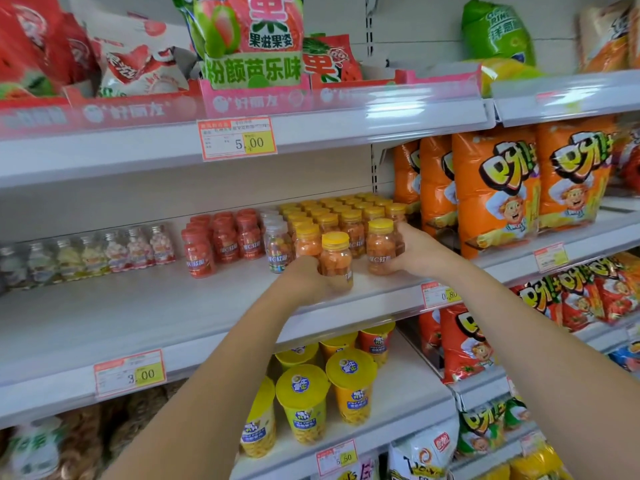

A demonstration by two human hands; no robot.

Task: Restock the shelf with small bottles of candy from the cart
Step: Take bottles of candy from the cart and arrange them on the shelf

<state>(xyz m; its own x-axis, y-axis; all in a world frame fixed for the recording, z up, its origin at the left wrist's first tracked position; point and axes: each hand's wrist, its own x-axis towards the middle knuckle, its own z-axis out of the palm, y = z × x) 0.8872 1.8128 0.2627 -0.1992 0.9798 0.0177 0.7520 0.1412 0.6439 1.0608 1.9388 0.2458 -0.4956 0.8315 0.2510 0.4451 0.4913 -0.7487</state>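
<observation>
On the middle shelf (145,306), my left hand (304,277) grips a small yellow-capped bottle of orange candy (336,259) near the shelf's front. My right hand (417,252) holds a second yellow-capped orange bottle (381,247) just to its right. Both bottles stand upright in front of a block of several yellow-capped orange bottles (339,213). To the left stand red-capped bottles (221,240), one silver-capped bottle of mixed candy (277,244) and a row of clear pastel bottles (114,251). The cart is out of view.
Orange snack bags (498,188) fill the shelf to the right. Candy bags in pink display boxes (249,46) sit on the shelf above. Yellow-lidded snack cups (325,393) stand on the shelf below. Price tags (239,138) hang on the shelf edges.
</observation>
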